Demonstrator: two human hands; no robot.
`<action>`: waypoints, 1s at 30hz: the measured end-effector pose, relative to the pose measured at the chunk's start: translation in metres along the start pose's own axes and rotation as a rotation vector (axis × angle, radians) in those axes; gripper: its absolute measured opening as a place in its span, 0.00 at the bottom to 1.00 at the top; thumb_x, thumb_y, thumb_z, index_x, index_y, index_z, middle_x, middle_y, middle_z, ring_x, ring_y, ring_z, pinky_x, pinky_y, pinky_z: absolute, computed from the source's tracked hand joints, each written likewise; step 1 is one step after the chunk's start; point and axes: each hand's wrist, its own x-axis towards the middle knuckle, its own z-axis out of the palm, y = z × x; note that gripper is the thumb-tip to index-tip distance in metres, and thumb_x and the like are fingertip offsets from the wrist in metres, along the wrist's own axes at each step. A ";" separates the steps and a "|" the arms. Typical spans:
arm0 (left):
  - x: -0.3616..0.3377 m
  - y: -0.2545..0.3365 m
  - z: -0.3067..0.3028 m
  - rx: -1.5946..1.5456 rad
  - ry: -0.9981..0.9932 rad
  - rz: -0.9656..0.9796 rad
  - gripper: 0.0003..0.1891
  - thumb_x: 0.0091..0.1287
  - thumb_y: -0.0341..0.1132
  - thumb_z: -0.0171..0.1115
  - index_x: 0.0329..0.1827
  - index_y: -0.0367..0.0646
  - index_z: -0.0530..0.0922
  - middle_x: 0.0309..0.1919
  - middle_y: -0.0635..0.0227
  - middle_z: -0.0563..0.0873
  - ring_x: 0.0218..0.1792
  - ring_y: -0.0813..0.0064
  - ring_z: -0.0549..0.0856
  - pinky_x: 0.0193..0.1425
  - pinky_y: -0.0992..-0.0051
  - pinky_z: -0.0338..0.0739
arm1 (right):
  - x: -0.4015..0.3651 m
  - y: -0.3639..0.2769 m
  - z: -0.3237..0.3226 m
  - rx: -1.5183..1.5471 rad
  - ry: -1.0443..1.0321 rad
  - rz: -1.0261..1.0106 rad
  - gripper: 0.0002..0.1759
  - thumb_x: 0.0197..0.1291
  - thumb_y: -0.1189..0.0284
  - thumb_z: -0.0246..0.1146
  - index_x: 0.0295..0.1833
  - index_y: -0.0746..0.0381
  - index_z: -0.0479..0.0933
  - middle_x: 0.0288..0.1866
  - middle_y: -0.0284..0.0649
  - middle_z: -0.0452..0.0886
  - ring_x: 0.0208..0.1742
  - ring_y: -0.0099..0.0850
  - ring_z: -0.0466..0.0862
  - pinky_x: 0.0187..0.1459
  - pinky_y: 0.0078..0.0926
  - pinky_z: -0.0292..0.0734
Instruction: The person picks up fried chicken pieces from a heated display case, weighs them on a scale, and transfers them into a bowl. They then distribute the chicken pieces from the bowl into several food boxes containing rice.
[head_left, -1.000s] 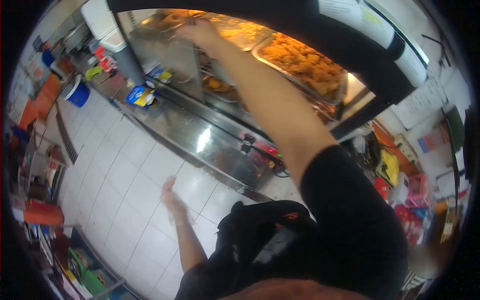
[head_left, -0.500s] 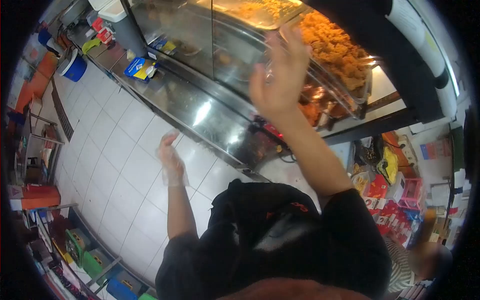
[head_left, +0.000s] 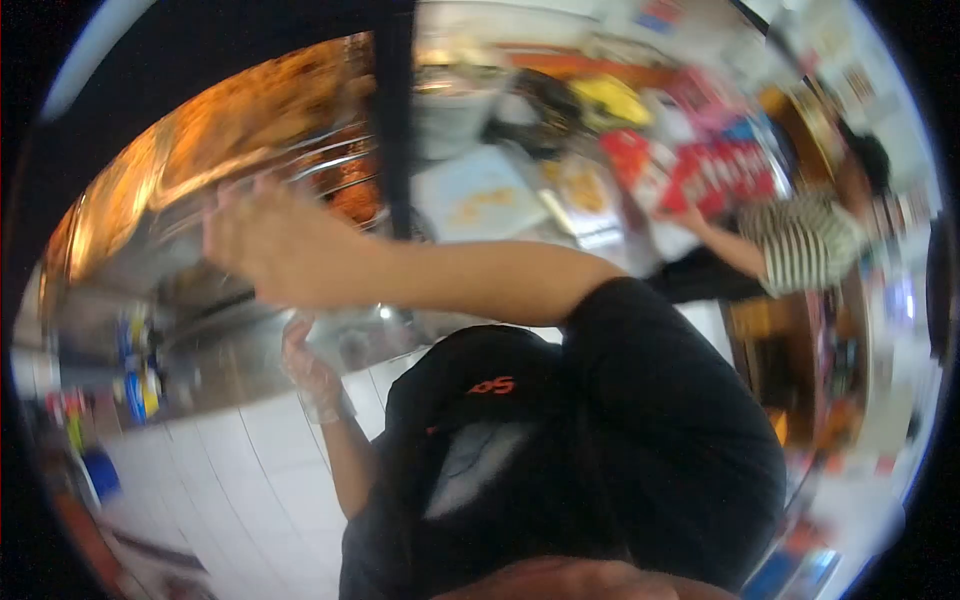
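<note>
My right hand (head_left: 290, 245) is blurred, its fingers stretched out to the left in front of a glass food display case. Nothing shows in it. Behind it, trays of golden fried food (head_left: 265, 105) glow under warm light in the case. Below, my left hand (head_left: 308, 365) wears a clear plastic glove. Its fingers are loosely bent and apart, beside the steel counter ledge (head_left: 225, 350), and it holds nothing visible.
A light blue board (head_left: 475, 195) with food pieces lies on the counter to the right, next to a tray of food (head_left: 585, 195). Red packaging (head_left: 715, 175) is near a person in a striped shirt (head_left: 800, 240). White floor tiles (head_left: 230, 480) spread at lower left.
The view has swung to the right, so the case now lies on the left and the side counter and person show fully. My right arm now reaches across to the left.
</note>
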 end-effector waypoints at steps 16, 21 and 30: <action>-0.047 0.025 0.380 0.210 -1.241 -0.230 0.18 0.64 0.46 0.63 0.46 0.39 0.78 0.37 0.59 0.84 0.43 0.69 0.81 0.47 0.68 0.78 | -0.489 -0.054 -0.272 1.348 -0.246 1.472 0.27 0.69 0.60 0.53 0.67 0.64 0.68 0.69 0.42 0.69 0.71 0.36 0.65 0.71 0.31 0.56; -0.073 0.039 0.505 0.379 -0.875 -0.871 0.20 0.69 0.45 0.56 0.55 0.37 0.74 0.42 0.57 0.83 0.41 0.70 0.82 0.45 0.66 0.78 | -0.604 -0.092 -0.371 1.197 0.209 1.915 0.23 0.66 0.65 0.56 0.61 0.68 0.73 0.59 0.45 0.78 0.59 0.34 0.77 0.63 0.30 0.68; -0.105 0.083 0.557 0.415 -0.777 -0.702 0.19 0.68 0.35 0.51 0.61 0.38 0.73 0.43 0.60 0.83 0.41 0.69 0.82 0.43 0.69 0.77 | -0.753 -0.120 -0.477 0.612 1.039 2.280 0.18 0.62 0.65 0.58 0.54 0.64 0.77 0.48 0.39 0.82 0.46 0.28 0.82 0.50 0.24 0.71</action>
